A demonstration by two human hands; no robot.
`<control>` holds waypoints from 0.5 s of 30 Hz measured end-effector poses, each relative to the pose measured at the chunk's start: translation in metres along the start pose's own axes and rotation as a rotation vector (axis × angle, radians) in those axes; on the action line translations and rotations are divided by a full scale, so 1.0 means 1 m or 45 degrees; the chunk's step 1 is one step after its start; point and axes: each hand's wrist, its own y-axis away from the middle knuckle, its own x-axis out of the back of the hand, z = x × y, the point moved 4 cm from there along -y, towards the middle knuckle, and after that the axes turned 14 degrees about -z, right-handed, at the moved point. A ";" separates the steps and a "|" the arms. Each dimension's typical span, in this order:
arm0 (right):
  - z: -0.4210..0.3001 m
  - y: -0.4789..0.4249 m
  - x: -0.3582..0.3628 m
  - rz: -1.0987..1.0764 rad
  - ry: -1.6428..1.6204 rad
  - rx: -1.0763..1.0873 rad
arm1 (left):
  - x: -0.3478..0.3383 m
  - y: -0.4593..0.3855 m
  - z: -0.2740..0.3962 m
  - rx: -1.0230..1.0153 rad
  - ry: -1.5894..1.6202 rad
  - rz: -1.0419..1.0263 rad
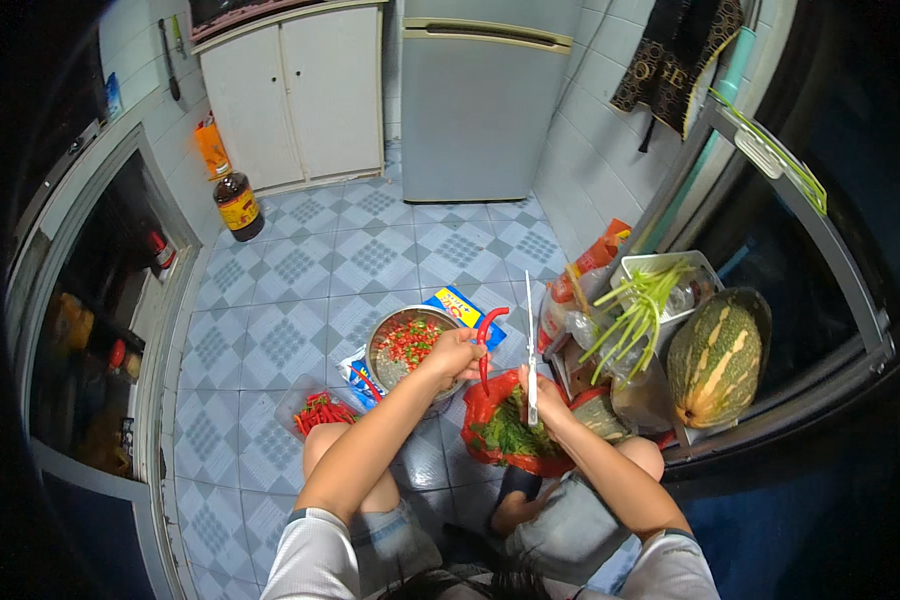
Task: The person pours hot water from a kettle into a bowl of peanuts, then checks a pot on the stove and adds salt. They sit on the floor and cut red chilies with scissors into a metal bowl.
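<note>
My left hand pinches a long red chili pepper, held upright with its curved end at the top. Under and beyond that hand, a round metal bowl holds chopped red and green chili pieces. In my right hand is what looks like a pair of scissors, seen edge-on, with its blade pointing away from me. The blade is apart from the chili, to its right. Whole red chilies fill a clear plastic container beside my left knee.
A red plastic bag of leafy greens lies below my right hand. To the right are green stalks over a white basket, and a large pumpkin. A dark bottle stands at the left, near white cabinets and a refrigerator.
</note>
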 end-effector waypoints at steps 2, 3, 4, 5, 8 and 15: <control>0.004 -0.001 -0.010 -0.195 0.070 0.034 | 0.006 0.015 0.001 -0.025 0.035 -0.025; 0.002 0.003 -0.020 -0.292 0.096 0.047 | 0.009 0.025 0.001 -0.021 0.045 -0.013; -0.004 0.010 -0.033 -0.325 0.103 0.023 | 0.012 0.034 -0.001 -0.016 0.055 0.000; -0.002 0.006 -0.040 -0.370 0.096 0.021 | 0.016 0.040 -0.003 -0.011 0.065 0.011; 0.009 -0.012 -0.051 -0.540 0.134 0.036 | 0.030 0.057 -0.014 0.007 0.059 0.039; -0.016 -0.014 -0.092 -0.639 0.306 0.270 | 0.051 0.086 -0.028 -0.011 0.092 0.149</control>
